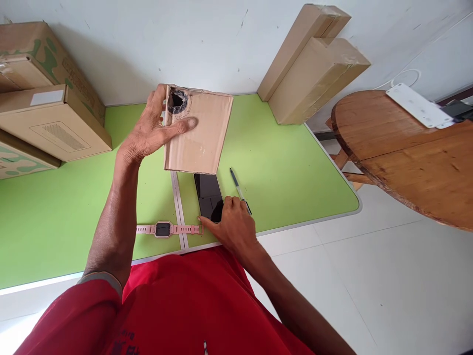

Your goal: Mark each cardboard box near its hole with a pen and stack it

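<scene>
My left hand (151,125) grips a flat cardboard piece (201,133) at its left edge, thumb across the front and fingers behind. A ragged, dark-edged hole shows in its upper left corner. Below its bottom edge lies a black smartphone (209,195) on the green table; the cardboard hides the phone's far end from view. My right hand (234,224) is closed around the near end of the phone, thumb on the left side and fingers on the right. A pen (238,185) lies just right of the phone. To the left is a pink smartwatch (162,229), strap laid out straight.
Cardboard boxes (48,123) are stacked at the left of the green table (295,172). More tall boxes (314,74) stand against the wall at the back right. A round wooden table (414,162) with a white power strip (419,106) is at the right.
</scene>
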Demonstrator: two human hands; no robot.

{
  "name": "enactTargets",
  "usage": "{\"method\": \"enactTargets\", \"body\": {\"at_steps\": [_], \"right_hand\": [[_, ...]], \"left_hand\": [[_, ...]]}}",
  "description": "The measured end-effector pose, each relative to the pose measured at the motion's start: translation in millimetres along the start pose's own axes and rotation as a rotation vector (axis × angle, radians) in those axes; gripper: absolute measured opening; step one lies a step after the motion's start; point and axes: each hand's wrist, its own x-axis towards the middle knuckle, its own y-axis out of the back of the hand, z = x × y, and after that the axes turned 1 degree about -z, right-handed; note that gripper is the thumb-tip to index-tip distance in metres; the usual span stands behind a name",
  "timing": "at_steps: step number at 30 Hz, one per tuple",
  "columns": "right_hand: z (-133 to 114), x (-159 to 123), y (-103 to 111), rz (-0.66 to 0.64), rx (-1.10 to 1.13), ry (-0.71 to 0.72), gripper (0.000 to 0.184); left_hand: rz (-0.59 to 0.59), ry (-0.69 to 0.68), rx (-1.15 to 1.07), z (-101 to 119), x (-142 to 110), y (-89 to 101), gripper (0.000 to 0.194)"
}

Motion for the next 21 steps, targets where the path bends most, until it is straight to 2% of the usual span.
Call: {"method": "enactTargets", "body": {"at_steps": [3, 7, 11, 15, 18, 21], "right_hand": [[-23, -1, -4, -0.022, 0.029, -0.093, 0.067], [-32, 8, -2, -0.074, 0.112, -0.188, 0.054], [-23, 13, 6, -0.134, 0.216, -0.241, 0.055], [-2, 13, 10, -0.18, 0.333, -0.276, 0.053], [18, 10, 8, -0.168, 0.611, -0.319, 0.046], [33, 7, 7, -0.28, 1.066, -0.328, 0.048]], "left_hand": [[-0.007, 0.017, 0.005, 2, 1, 0.8, 0.067], [-0.01, 0.027, 0.025, 8, -1, 0.2, 0.064], [-0.006, 0.017, 0.045, 10, -3, -0.9, 0.065], [0.006, -0.008, 0.047, 8, -4, -1.3, 0.067], [0.016, -0.024, 0.052, 8, -4, -1.4, 0.068], [0.012, -0.002, 0.055, 9, -5, -1.8, 0.067]]}}
